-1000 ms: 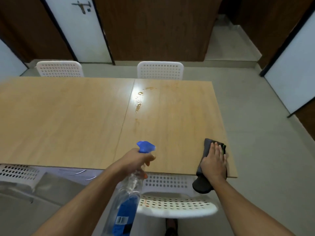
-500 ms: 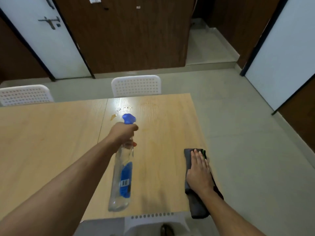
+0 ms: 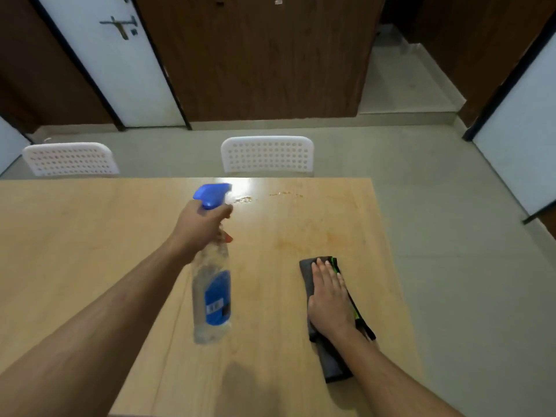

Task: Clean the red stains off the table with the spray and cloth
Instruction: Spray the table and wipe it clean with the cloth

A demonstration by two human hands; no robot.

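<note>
My left hand (image 3: 202, 221) grips the neck of a clear spray bottle (image 3: 212, 296) with a blue nozzle and blue label, held above the wooden table (image 3: 75, 236), nozzle aimed toward the far edge. Reddish stains (image 3: 282, 194) lie near the far edge, beside a wet glossy patch (image 3: 245, 200), and a fainter smear (image 3: 288, 243) sits nearer the middle. My right hand (image 3: 329, 299) rests flat, fingers straight, on a folded dark grey cloth (image 3: 331, 356) with green trim near the table's right edge.
Two white perforated chairs stand behind the far table edge, one (image 3: 267, 155) opposite the stains and one (image 3: 69, 159) at the left. The table's right edge (image 3: 391, 266) drops to grey floor. Doors and dark wood panels line the back wall.
My left hand has carried the spray bottle forward over the table toward the far stains. My right hand and the cloth have slid further onto the table. The view has moved closer.
</note>
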